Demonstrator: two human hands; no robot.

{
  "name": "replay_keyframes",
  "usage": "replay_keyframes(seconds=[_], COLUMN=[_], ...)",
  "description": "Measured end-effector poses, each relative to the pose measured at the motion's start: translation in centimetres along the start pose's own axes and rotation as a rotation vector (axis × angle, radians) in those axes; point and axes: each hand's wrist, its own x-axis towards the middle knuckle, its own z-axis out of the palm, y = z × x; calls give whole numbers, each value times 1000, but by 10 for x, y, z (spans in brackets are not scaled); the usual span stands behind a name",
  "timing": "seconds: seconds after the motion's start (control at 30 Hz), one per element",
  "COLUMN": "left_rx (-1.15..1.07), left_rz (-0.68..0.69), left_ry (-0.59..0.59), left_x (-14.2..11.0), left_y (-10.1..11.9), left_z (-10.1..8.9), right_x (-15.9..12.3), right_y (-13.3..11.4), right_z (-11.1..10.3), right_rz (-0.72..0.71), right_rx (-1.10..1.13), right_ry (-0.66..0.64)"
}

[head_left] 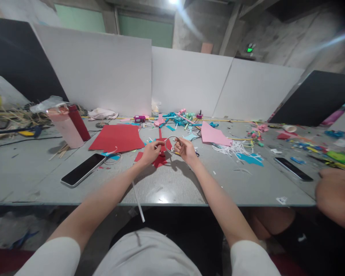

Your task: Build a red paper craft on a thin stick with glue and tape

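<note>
My left hand (151, 151) and my right hand (185, 148) meet over the middle of the grey table (46, 180), and between them I hold a small ring (170, 144) — it looks like a roll of clear tape, though from here it is too small to be sure. The right fingers close around its right side, and the left fingertips pinch at its left edge, as if taking the free end. Under my hands lie dark red paper pieces (158, 159), already cut into rough pointed shapes, so I judge the cutting is partly done and the joining is only at its start. A large red sheet (116, 138) with one torn or cut edge lies flat to the left, and a pink sheet (214, 136) to the right, both matte and thin. Behind them is a heap of blue and pink curled strips (179, 118), and white shredded cuttings (235, 147) — much waste, nothing assembled yet. A black smartphone (82, 169) lies glossy near my left arm, beside a pink bottle (65, 128). At the right edge rests another person's hand (336, 184).
</note>
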Motion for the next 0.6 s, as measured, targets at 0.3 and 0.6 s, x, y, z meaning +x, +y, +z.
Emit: replay_keyframes(seconds=[0.3,0.6], left_rx=[0,-64], left_rz=[76,51], left_ry=[-109,-160], left_x=[-2,-3], left_y=[3,10], left_z=[-1,-1], right_x=[6,6], right_y=[5,8], right_z=[-4,-3], right_rz=[2,-32], right_rx=[37,64], right_ry=[85,102])
